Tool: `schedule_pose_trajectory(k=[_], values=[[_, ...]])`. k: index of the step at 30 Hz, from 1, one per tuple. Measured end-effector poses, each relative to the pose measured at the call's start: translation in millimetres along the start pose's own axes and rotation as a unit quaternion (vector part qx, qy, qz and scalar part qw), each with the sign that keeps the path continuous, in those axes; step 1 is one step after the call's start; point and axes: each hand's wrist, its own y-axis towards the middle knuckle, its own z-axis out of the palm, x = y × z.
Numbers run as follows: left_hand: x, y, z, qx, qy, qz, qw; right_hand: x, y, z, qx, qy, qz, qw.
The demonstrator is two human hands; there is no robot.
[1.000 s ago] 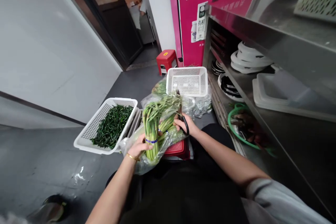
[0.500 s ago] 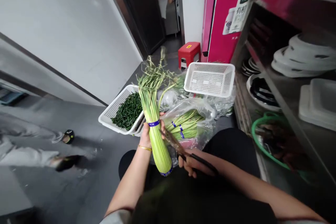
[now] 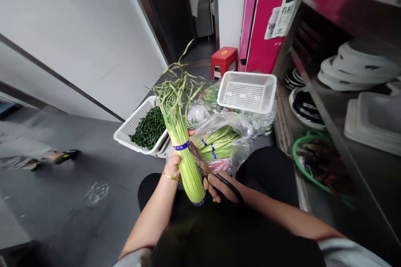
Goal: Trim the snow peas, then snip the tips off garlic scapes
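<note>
My left hand (image 3: 173,165) is wrapped round a thick bundle of garlic scapes (image 3: 191,177), holding it tilted with the withered tips pointing away from me. A purple band (image 3: 181,146) circles its middle, and another (image 3: 200,202) circles the near end. In my right hand (image 3: 219,185) are scissors (image 3: 200,159) with black handles and brownish, worn blades. The blade tips are at the right edge of the middle band; whether they are under it I cannot tell. Behind them, more banded scapes (image 3: 224,139) lie in a clear plastic bag (image 3: 247,131).
A white basket (image 3: 123,135) of green chillies (image 3: 148,127) stands at the left. Beyond the bag is another white basket (image 3: 247,91), near a red stool (image 3: 224,60). Metal shelving (image 3: 341,129) with dishes closes the right side. At far left, a person's feet (image 3: 67,155) show.
The scissors have moved up and left, bringing their blades to the middle band. My left hand keeps hold of the bundle. The person at the left has shifted leftward in view.
</note>
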Motion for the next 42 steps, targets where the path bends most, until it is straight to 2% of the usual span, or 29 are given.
schedule_pose_trajectory(k=[3, 7, 12, 20, 24, 26, 28, 30, 33, 36, 37, 39, 41, 42], values=[[5, -1, 2.8, -0.035, 0.027, -0.032, 0.999, 2, -1, 3, -0.031, -0.004, -0.010, 0.999], [15, -7, 1.5, -0.061, 0.020, -0.052, 0.997, 5, -3, 4, -0.027, 0.024, -0.012, 0.999], [25, -11, -8.6, -0.057, -0.007, -0.048, 0.997, 12, -9, 3, -0.014, 0.063, 0.024, 0.998], [30, -6, -10.5, -0.046, -0.018, -0.060, 0.997, 25, 5, -2, -0.051, 0.007, 0.057, 0.997], [34, -6, -15.2, -0.039, -0.053, -0.066, 0.996, 27, 4, -12, -0.008, 0.009, 0.082, 0.997], [36, -6, -16.9, -0.023, -0.067, -0.065, 0.995, 30, -2, -20, 0.038, 0.049, 0.087, 0.994], [38, -5, -17.7, -0.010, -0.078, -0.058, 0.995, 36, -10, -30, 0.049, 0.091, 0.065, 0.992], [39, -5, -18.5, -0.013, -0.085, -0.046, 0.995, 43, -18, -39, 0.011, 0.112, 0.010, 0.994], [41, -5, -20.8, -0.042, -0.084, -0.038, 0.995, 47, -22, -47, -0.050, 0.073, -0.069, 0.994], [44, -8, -23.7, -0.052, -0.077, -0.073, 0.993, 43, -17, -49, -0.119, -0.063, -0.063, 0.989], [45, -8, -24.5, -0.048, -0.078, -0.087, 0.992, 42, -13, -49, -0.160, -0.130, -0.066, 0.976], [47, -9, -25.5, -0.037, -0.081, -0.098, 0.991, 41, -1, -49, -0.246, -0.252, -0.099, 0.931], [49, -7, -25.7, -0.022, -0.078, -0.089, 0.993, 44, 16, -49, -0.303, -0.312, -0.143, 0.889], [49, -6, -25.4, -0.013, -0.074, -0.083, 0.994, 46, 25, -48, -0.320, -0.319, -0.157, 0.878]])
